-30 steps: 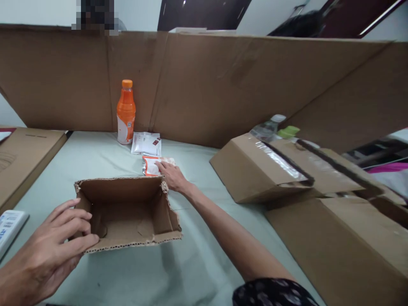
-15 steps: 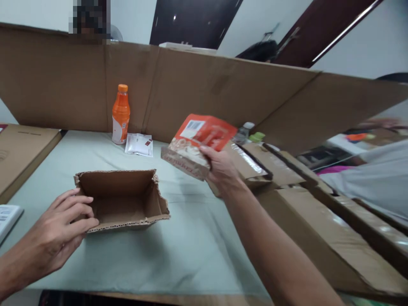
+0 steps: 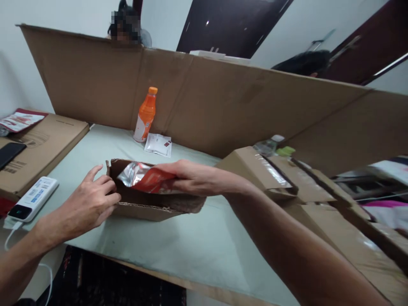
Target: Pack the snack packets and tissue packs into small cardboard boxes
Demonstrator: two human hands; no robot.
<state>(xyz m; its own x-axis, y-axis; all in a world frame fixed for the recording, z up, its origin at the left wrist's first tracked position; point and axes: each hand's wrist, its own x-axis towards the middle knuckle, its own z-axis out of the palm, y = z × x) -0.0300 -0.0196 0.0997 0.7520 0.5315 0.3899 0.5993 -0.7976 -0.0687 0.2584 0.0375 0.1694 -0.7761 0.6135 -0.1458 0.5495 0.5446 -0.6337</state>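
Red packet (image 3: 154,180): tilted at the mouth of the open carton (image 3: 140,211), its silvery end dipping inside the rim; whether it touches the bottom is hidden.
Left hand (image 3: 92,197): at the carton's left end, fingers bent over the wall there, one finger raised; cannot tell whether the others pinch the cardboard.
Right hand (image 3: 191,176): closed on the packet, gripping its right end above the carton.
Carton: top open, rough-cut edges, standing on a pale green cloth (image 3: 204,242).
Power bank (image 3: 35,197): white, at the cloth's left side, with a white cable (image 3: 12,236) plugged into its near end.
Brown boxes (image 3: 248,168): grouped along the right, shiny tape on the nearest faces.
Flat box (image 3: 60,129): at the far left, bearing a dark flat device (image 3: 11,154) and a red-edged printed packet (image 3: 22,120).
White sachet (image 3: 159,145): lying flat on the cloth beyond the carton.
Orange bottle (image 3: 146,115): upright, capped, just beside the sachet.
Clear bottle (image 3: 267,147): partly hidden behind the boxes.
Cardboard panel (image 3: 223,102): standing across the back.
Person (image 3: 126,32): beyond the panel, only the head showing over its top.
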